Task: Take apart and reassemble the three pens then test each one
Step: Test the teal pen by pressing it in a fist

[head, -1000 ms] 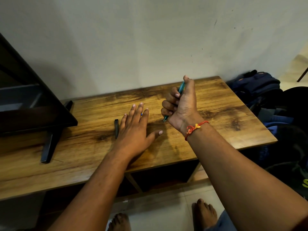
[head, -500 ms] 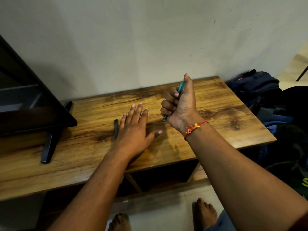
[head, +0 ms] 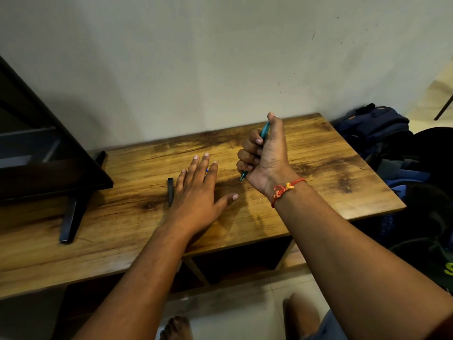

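right hand [head: 266, 155] fisted round teal pen [head: 265, 130] | left hand [head: 196, 195] flat, fingers released | pen likely light, stiff, slick: hold mid-barrel

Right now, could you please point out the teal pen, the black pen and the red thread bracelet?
teal pen [head: 265, 130]: head view, upper part of its barrel.
black pen [head: 170, 191]: head view, middle of its body.
red thread bracelet [head: 282, 190]: head view, the knotted part.

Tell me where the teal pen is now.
In the head view, the teal pen is right of centre, gripped in the right hand, tip down over the table, right of the flat left hand.
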